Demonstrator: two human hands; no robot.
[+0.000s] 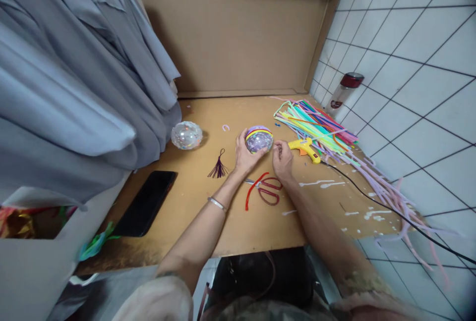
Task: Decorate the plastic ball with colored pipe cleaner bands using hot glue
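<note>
My left hand point(244, 158) is wrapped round a purple-grey ball point(259, 141) with purple, yellow and red bands around its upper part. Close to the ball's right side, my right hand point(283, 161) is closed with the fingertips pinched; whatever is between them is too small to make out. Just right of that hand lies a yellow glue gun point(307, 150), its nozzle end near my knuckles. Below my hands are red-handled scissors point(268, 193) and a short red fuzzy strip point(253, 191). A dark tassel point(218, 168) lies left of my left wrist.
A clear ball point(187, 135) sits at the left, with a black phone point(147, 204) nearer me. Many coloured pipe cleaners point(316, 125) are heaped at the right, by a red-capped bottle point(344, 94). The glue gun's cord point(366, 193) trails right. Grey cloth point(85, 73) hangs left; cardboard point(238, 33) stands behind.
</note>
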